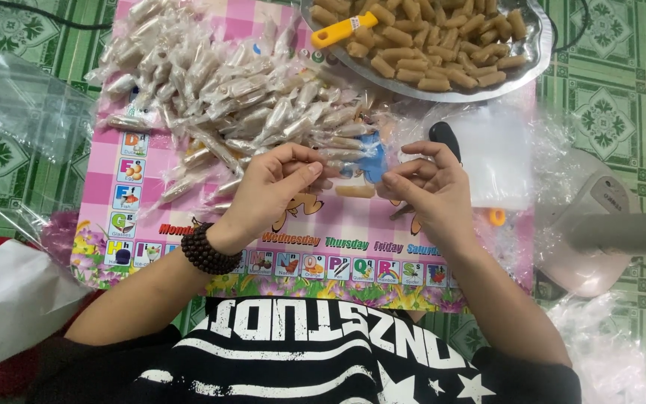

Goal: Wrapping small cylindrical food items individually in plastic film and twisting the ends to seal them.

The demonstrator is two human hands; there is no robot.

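My left hand (274,187) and my right hand (431,187) are raised over a pink picture mat (338,224). Between their fingertips stretches a small sweet in clear wrapping (349,161), each hand pinching one end. A beaded bracelet (207,251) circles my left wrist. One bare brown candy stick (354,191) lies on the mat just below the hands. A big heap of wrapped sweets (226,97) lies beyond my left hand.
A metal tray (536,56) of bare brown sticks with an orange-handled tool (342,28) stands at the top right. Clear wrappers (499,153) lie right of my hands, near a black-handled tool (443,137). A white device (600,224) stands at the right; plastic bags (28,105) at the left.
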